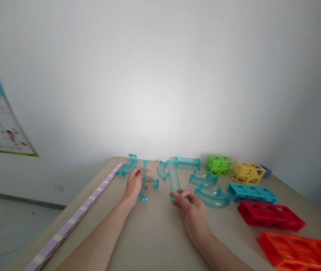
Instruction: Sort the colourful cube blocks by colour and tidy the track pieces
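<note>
Left hand (134, 185): part-curled, thumb and fingers about the left track (144, 190)
Right hand (192, 212): closed in a pinch on the near end of the right track (173, 177), which reaches away from it
Curve (212, 200): just right of the right hand, on the counter (149, 241)
Track feel: probably light, stiff, slick plastic; thin end lips might crack if forced
Best hold: long side edges, mid-length, clear of the lips
</note>
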Action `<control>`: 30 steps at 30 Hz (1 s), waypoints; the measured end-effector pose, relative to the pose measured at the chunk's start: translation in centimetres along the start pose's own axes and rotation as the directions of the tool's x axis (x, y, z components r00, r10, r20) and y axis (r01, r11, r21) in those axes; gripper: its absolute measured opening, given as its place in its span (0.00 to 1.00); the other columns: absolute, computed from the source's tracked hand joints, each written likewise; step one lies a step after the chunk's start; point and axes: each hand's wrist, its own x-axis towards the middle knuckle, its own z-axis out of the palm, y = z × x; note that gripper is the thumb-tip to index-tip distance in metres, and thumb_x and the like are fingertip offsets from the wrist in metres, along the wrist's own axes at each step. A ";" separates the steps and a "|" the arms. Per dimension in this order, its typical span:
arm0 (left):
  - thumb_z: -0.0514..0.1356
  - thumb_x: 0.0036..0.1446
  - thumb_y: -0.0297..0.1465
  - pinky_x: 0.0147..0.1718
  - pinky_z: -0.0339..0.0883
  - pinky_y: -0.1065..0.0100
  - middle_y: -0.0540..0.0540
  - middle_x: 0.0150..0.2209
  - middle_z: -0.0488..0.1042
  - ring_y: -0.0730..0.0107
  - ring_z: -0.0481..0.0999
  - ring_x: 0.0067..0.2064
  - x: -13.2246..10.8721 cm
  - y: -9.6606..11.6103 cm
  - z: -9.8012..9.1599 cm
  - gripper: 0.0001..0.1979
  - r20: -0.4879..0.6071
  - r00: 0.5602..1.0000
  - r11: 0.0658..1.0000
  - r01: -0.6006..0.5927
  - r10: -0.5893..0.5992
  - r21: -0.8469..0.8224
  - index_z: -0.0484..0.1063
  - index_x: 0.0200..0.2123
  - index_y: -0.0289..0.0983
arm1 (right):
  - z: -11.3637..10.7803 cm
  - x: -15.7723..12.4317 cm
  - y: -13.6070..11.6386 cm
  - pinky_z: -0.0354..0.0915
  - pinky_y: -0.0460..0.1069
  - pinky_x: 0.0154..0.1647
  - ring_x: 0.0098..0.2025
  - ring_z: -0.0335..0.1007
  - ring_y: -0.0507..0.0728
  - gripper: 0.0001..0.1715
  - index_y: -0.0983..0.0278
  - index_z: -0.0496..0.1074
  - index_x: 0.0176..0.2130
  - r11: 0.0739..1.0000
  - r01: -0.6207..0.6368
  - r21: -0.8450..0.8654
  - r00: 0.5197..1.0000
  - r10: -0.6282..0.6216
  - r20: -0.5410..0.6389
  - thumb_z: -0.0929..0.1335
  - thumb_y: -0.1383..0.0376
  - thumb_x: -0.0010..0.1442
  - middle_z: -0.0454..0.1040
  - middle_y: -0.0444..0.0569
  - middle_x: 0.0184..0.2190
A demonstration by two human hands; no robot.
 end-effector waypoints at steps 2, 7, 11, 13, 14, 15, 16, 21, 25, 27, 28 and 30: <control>0.59 0.50 0.35 0.16 0.64 0.72 0.48 0.31 0.75 0.71 0.73 0.22 -0.4 0.4 0.2 0.09 0.022 1.000 0.997 0.012 -0.010 -0.078 0.65 0.33 0.37 | 0.4 -0.2 -0.4 0.69 0.49 0.33 0.36 0.75 0.59 0.23 0.61 0.61 0.27 0.995 -0.023 0.094 1.000 0.021 0.019 0.78 0.61 0.41 0.72 0.41 0.27; 0.61 0.45 0.30 0.14 0.60 0.74 0.55 0.19 0.66 0.76 0.65 0.17 -2.0 1.2 1.2 0.09 0.169 0.982 0.968 0.117 -0.080 -0.223 0.67 0.32 0.36 | 1.5 -0.4 -1.0 0.67 0.50 0.32 0.29 0.73 0.56 0.32 0.62 0.63 0.45 1.000 -0.008 -0.017 0.996 0.009 0.090 0.76 0.61 0.44 0.75 0.42 0.26; 0.61 0.45 0.28 0.18 0.63 0.71 0.53 0.18 0.65 0.75 0.65 0.18 -3.5 1.3 2.1 0.07 0.315 0.939 0.938 0.225 -0.136 -0.265 0.69 0.31 0.34 | 1.7 -0.6 -0.7 0.64 0.47 0.26 0.24 0.66 0.53 0.14 0.63 0.66 0.31 0.947 0.124 -0.296 0.981 -0.072 0.180 0.73 0.61 0.47 0.69 0.41 0.21; 0.62 0.46 0.26 0.22 0.66 0.70 0.51 0.19 0.67 0.74 0.67 0.20 -3.9 1.1 2.4 0.06 0.378 0.916 0.922 0.256 -0.135 -0.290 0.70 0.30 0.34 | 1.7 -0.8 -0.5 0.63 0.46 0.26 0.25 0.64 0.52 0.09 0.62 0.64 0.28 0.899 0.204 -0.387 0.967 -0.124 0.224 0.70 0.62 0.50 0.68 0.41 0.22; 0.62 0.46 0.26 0.23 0.66 0.70 0.50 0.20 0.68 0.74 0.68 0.21 -4.1 1.0 2.4 0.06 0.409 0.904 0.913 0.268 -0.128 -0.307 0.70 0.30 0.33 | 1.8 -0.9 -0.4 0.64 0.46 0.27 0.26 0.65 0.52 0.06 0.61 0.65 0.30 0.880 0.231 -0.416 0.960 -0.135 0.247 0.68 0.64 0.52 0.68 0.41 0.24; 0.62 0.46 0.25 0.25 0.67 0.70 0.49 0.21 0.70 0.74 0.69 0.22 -4.2 0.9 2.5 0.06 0.436 0.892 0.903 0.282 -0.121 -0.325 0.71 0.31 0.33 | 1.8 -1.1 -0.4 0.65 0.47 0.29 0.28 0.66 0.53 0.05 0.61 0.66 0.33 0.867 0.248 -0.432 0.952 -0.137 0.274 0.66 0.65 0.53 0.70 0.42 0.26; 0.63 0.46 0.24 0.26 0.67 0.69 0.49 0.22 0.71 0.73 0.70 0.23 -4.2 0.8 2.4 0.06 0.456 0.882 0.893 0.294 -0.116 -0.341 0.71 0.31 0.33 | 1.8 -1.2 -0.4 0.66 0.47 0.31 0.30 0.68 0.53 0.08 0.61 0.66 0.38 0.860 0.263 -0.437 0.944 -0.135 0.301 0.65 0.67 0.54 0.71 0.43 0.29; 0.62 0.45 0.22 0.28 0.68 0.68 0.48 0.24 0.72 0.73 0.72 0.24 -4.1 0.9 2.4 0.08 0.439 0.889 0.873 0.312 -0.129 -0.375 0.72 0.32 0.33 | 1.7 -1.5 -0.7 0.63 0.52 0.53 0.51 0.67 0.57 0.23 0.58 0.65 0.55 0.824 0.398 -0.404 0.871 -0.201 0.448 0.63 0.68 0.59 0.73 0.47 0.46; 0.61 0.45 0.20 0.28 0.68 0.68 0.48 0.23 0.72 0.73 0.71 0.23 -3.9 1.1 2.4 0.08 0.400 0.901 0.865 0.328 -0.166 -0.380 0.72 0.32 0.32 | 1.2 -1.2 -0.7 0.62 0.52 0.52 0.50 0.67 0.57 0.22 0.56 0.66 0.57 0.755 0.476 -0.450 0.836 -0.230 0.499 0.63 0.65 0.63 0.72 0.47 0.49; 0.61 0.45 0.19 0.28 0.68 0.69 0.48 0.23 0.72 0.74 0.70 0.23 -3.8 1.0 2.3 0.09 0.378 0.909 0.860 0.327 -0.174 -0.391 0.72 0.32 0.32 | 1.0 -1.0 -0.5 0.63 0.50 0.48 0.46 0.68 0.57 0.19 0.57 0.69 0.54 0.732 0.482 -0.481 0.836 -0.219 0.503 0.62 0.63 0.64 0.73 0.47 0.43; 0.61 0.44 0.19 0.28 0.68 0.70 0.49 0.23 0.71 0.74 0.70 0.23 -3.7 1.0 2.3 0.09 0.366 0.914 0.859 0.322 -0.174 -0.397 0.72 0.32 0.32 | 1.0 -1.0 -0.5 0.63 0.50 0.47 0.44 0.68 0.57 0.18 0.58 0.70 0.53 0.725 0.482 -0.492 0.837 -0.215 0.504 0.62 0.62 0.65 0.72 0.46 0.40; 0.60 0.43 0.17 0.28 0.68 0.70 0.50 0.22 0.70 0.75 0.70 0.23 -3.7 0.7 2.4 0.10 0.340 0.923 0.856 0.315 -0.177 -0.409 0.71 0.31 0.32 | 1.0 -1.0 -0.4 0.63 0.50 0.46 0.42 0.67 0.56 0.17 0.58 0.71 0.51 0.717 0.482 -0.504 0.838 -0.210 0.503 0.60 0.60 0.67 0.71 0.46 0.37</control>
